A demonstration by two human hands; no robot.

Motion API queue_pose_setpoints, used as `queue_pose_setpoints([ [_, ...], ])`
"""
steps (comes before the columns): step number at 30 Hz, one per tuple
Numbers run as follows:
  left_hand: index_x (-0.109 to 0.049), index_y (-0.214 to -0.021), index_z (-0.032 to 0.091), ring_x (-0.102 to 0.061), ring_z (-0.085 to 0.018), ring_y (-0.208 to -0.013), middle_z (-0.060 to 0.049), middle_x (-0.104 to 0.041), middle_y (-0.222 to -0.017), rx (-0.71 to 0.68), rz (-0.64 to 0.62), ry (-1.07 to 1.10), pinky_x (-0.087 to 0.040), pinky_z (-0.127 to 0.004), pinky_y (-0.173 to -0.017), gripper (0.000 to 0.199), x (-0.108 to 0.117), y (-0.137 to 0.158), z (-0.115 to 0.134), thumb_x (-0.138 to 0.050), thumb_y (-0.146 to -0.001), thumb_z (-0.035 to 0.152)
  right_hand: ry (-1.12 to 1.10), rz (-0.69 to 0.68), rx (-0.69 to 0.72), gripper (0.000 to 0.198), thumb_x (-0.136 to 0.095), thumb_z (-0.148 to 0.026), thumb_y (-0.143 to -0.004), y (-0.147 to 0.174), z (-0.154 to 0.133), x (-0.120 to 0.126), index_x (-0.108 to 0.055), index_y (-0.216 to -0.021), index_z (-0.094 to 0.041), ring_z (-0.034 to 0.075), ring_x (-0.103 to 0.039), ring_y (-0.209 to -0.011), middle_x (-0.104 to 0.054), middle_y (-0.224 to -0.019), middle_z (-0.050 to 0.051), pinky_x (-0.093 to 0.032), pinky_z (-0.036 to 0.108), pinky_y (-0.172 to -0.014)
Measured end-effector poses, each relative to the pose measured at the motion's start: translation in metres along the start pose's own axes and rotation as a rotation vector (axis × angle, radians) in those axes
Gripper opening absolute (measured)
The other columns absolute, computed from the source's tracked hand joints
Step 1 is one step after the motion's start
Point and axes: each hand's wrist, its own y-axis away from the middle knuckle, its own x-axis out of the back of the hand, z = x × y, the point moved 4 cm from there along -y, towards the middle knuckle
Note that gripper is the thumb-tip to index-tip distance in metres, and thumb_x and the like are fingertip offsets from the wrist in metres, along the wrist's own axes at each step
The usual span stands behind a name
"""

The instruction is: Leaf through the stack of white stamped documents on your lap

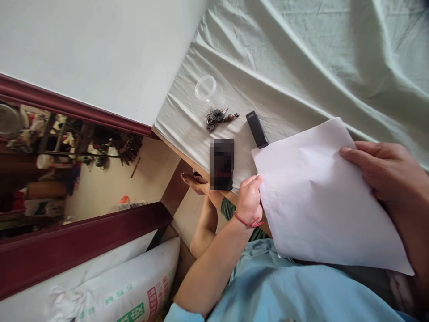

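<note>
A white sheet of paper (pixel 311 201), slightly creased near its middle, is held up over my lap. My left hand (pixel 250 197), with a red string bracelet on its wrist, pinches the paper's left edge between thumb and curled fingers. At the upper right edge my right hand (pixel 378 165) grips the sheet, its thumb on top and the other fingers partly hidden. Just beyond the paper's upper left corner lies a black oblong case (pixel 257 129). A dark, partly blurred-out flat object (pixel 223 165) rests near the bed's edge, left of the paper.
A bunch of keys (pixel 217 117) and a clear plastic tub (pixel 208 89) lie on the pale green bedsheet (pixel 295 71). To the left is a doorway with a dark red frame (pixel 83 230). A stuffed white sack (pixel 134 281) stands at the lower left.
</note>
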Motion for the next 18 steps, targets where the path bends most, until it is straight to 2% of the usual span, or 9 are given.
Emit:
queue_pose_setpoints([
  [3, -0.058, -0.064, 0.016, -0.057, -0.013, -0.064, 0.002, -0.060, -0.064, -0.045, -0.095, -0.108, -0.045, -0.026, -0.068, 0.035, -0.001, -0.006, 0.003, -0.082, -0.075, 0.039, -0.045, 0.032, -0.025, 0.027, -0.065, -0.039, -0.089, 0.008, -0.008, -0.002, -0.077, -0.107, -0.023, 0.011, -0.046, -0.035, -0.061, -0.056, 0.000, -0.030, 0.020, -0.032],
  [6, -0.057, -0.067, 0.017, -0.055, -0.012, -0.063, 0.002, -0.058, -0.064, -0.218, -0.125, -0.413, -0.044, -0.025, -0.063, 0.032, 0.005, -0.005, 0.017, -0.067, -0.089, 0.038, -0.063, 0.013, 0.024, 0.028, -0.065, -0.037, -0.089, 0.004, -0.007, -0.002, -0.077, -0.111, -0.025, 0.013, -0.053, -0.040, -0.064, -0.060, 0.001, -0.037, 0.020, -0.035],
  [8, -0.065, -0.082, 0.018, -0.061, -0.015, -0.068, 0.000, -0.065, -0.071, -0.481, -0.056, -0.746, -0.047, -0.025, -0.066, 0.017, 0.011, -0.002, 0.037, -0.062, -0.093, 0.031, -0.035, -0.010, 0.051, 0.031, -0.066, -0.040, -0.088, -0.002, -0.002, -0.001, -0.077, -0.114, -0.025, 0.015, -0.059, -0.045, -0.067, -0.064, 0.002, -0.040, 0.021, -0.037],
  [9, -0.068, -0.094, 0.019, -0.066, -0.017, -0.077, -0.003, -0.070, -0.082, -0.640, 0.009, -0.866, -0.050, -0.027, -0.070, 0.014, 0.013, 0.001, 0.048, -0.059, -0.095, 0.029, -0.018, -0.020, 0.063, 0.033, -0.066, -0.041, -0.088, -0.006, 0.000, 0.000, -0.077, -0.114, -0.025, 0.016, -0.060, -0.046, -0.068, -0.066, 0.003, -0.040, 0.021, -0.038],
  [11, -0.067, -0.113, 0.018, -0.069, -0.021, -0.103, -0.011, -0.073, -0.113, -0.963, 0.066, -1.033, -0.056, -0.032, -0.082, 0.023, 0.010, 0.005, 0.068, -0.053, -0.099, 0.029, -0.001, -0.034, 0.085, 0.035, -0.066, -0.043, -0.087, -0.011, 0.003, 0.001, -0.076, -0.115, -0.024, 0.016, -0.062, -0.049, -0.072, -0.072, 0.004, -0.042, 0.021, -0.039],
  [13, -0.065, -0.128, 0.019, -0.060, -0.024, -0.131, -0.014, -0.066, -0.140, -1.218, 0.011, -1.156, -0.052, -0.039, -0.106, 0.032, 0.001, 0.002, 0.079, -0.049, -0.102, 0.029, 0.000, -0.042, 0.102, 0.036, -0.066, -0.044, -0.087, -0.012, 0.003, 0.001, -0.076, -0.114, -0.023, 0.016, -0.063, -0.050, -0.073, -0.073, 0.005, -0.044, 0.021, -0.041],
  [15, -0.061, -0.138, 0.020, -0.050, -0.024, -0.146, -0.012, -0.060, -0.151, -1.370, -0.103, -1.257, -0.041, -0.044, -0.121, 0.038, -0.010, -0.006, 0.082, -0.048, -0.104, 0.031, 0.003, -0.042, 0.107, 0.034, -0.066, -0.044, -0.087, -0.011, 0.002, 0.001, -0.076, -0.112, -0.022, 0.016, -0.063, -0.050, -0.073, -0.073, 0.005, -0.045, 0.020, -0.041],
  [18, -0.058, -0.144, 0.024, -0.053, -0.020, -0.145, -0.008, -0.063, -0.149, -1.436, -0.187, -1.368, -0.035, -0.045, -0.126, 0.042, -0.020, -0.021, 0.079, -0.041, -0.105, 0.023, -0.014, -0.041, 0.094, 0.033, -0.065, -0.042, -0.088, -0.007, -0.001, 0.000, -0.076, -0.112, -0.022, 0.015, -0.063, -0.050, -0.073, -0.073, 0.005, -0.045, 0.020, -0.041],
])
